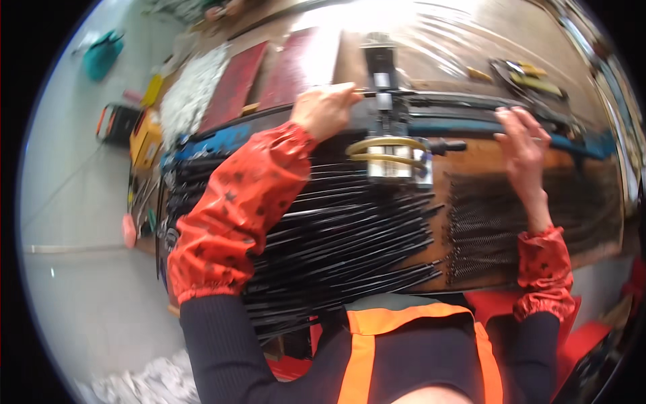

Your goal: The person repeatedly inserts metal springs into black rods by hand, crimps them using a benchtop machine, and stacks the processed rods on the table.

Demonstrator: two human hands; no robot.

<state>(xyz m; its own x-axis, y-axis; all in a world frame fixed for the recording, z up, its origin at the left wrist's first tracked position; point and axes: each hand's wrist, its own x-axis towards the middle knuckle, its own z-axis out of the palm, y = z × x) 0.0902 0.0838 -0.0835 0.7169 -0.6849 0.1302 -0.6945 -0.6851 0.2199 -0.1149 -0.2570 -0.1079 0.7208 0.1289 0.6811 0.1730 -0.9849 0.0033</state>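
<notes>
My left hand (328, 111), in a red sleeve cover (245, 195), is closed in a pinch at the left side of a small bench device (382, 101). Between its fingertips and the device a short piece of thin rod shows; the rest is hidden by the hand. The device has a dark upright column and a silver block (390, 168) with yellowish tubes (387, 149) looped over it. To the right, my right hand (526, 145) hovers by a long dark rail (464, 102), fingers stretched and somewhat blurred, with nothing visible in them.
Many thin black rods (336, 236) lie in a loose pile before the device. Dark spring-like coils (484, 222) cover the bench at right. Pliers-like yellow-handled tools (538, 82) lie at the far right. Dark red boards (232, 84) and a yellow box (145, 140) are leftward.
</notes>
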